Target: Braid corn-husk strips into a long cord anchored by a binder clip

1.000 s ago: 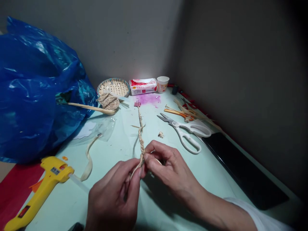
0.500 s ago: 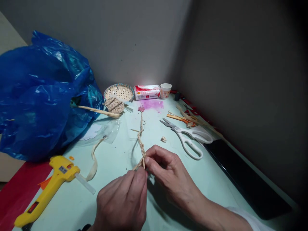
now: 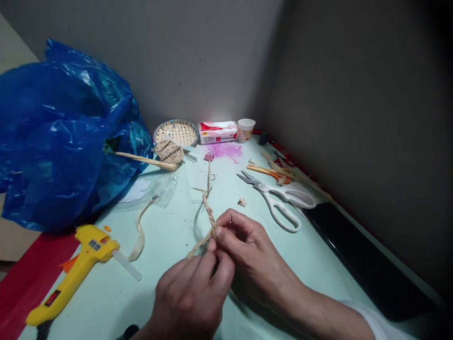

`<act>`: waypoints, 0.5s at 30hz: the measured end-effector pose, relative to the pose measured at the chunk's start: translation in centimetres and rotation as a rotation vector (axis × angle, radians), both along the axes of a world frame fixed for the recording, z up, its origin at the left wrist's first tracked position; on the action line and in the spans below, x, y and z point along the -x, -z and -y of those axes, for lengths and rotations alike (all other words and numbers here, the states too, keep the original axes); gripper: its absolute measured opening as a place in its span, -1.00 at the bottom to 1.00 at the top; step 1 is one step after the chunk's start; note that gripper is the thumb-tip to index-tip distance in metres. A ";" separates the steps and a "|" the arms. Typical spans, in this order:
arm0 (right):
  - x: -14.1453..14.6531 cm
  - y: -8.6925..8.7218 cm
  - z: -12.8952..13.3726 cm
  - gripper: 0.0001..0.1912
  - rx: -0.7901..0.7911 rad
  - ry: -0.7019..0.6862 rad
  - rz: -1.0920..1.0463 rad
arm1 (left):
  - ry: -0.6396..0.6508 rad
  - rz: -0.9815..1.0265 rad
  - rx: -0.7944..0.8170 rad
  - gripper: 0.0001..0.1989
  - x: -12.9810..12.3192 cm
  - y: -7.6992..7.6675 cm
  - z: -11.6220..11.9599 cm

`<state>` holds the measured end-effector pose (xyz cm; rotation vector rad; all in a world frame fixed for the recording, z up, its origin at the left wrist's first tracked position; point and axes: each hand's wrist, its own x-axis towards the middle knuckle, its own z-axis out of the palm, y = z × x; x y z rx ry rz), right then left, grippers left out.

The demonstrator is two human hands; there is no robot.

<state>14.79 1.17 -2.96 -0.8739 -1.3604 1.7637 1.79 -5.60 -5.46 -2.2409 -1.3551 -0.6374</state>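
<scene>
A braided cord of pale straw-like strands (image 3: pixel 207 203) runs toward me from a pink binder clip (image 3: pixel 209 156) fixed at its far end. My right hand (image 3: pixel 251 248) pinches the cord's near end between thumb and forefinger. Close below it, my left hand (image 3: pixel 194 290) is closed on the loose strands, its fingertips partly hidden by its own back. One twisted strand (image 3: pixel 198 245) slants down to the left, passing behind the left knuckles. A thin stray end (image 3: pixel 201 189) sticks out sideways halfway up the cord.
White-handled scissors (image 3: pixel 272 193) and a black tablet-like slab (image 3: pixel 368 259) lie to the right. At left are a yellow glue gun (image 3: pixel 83 264) and a big blue plastic bag (image 3: pixel 67 137). A woven basket (image 3: pixel 177 132), tissue pack (image 3: pixel 217 132) and paper cup (image 3: pixel 245 130) stand behind.
My left hand has shifted slightly right and down, its thumb now more visible. The slanting strand shows more at the left. My right hand keeps its pinch on the cord.
</scene>
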 end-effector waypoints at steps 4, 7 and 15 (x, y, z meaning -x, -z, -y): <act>-0.6 -0.2 -0.2 -0.80 -0.066 0.031 0.061 | 0.010 0.307 0.117 -0.86 0.2 -1.0 -0.1; -0.9 -0.3 -0.4 -0.80 -0.072 0.000 0.077 | -0.165 0.609 0.169 -0.92 1.0 -2.4 -1.1; -0.6 0.1 -0.3 -0.80 0.034 -0.132 -0.065 | 0.001 1.369 1.140 -0.73 1.3 -3.1 -2.3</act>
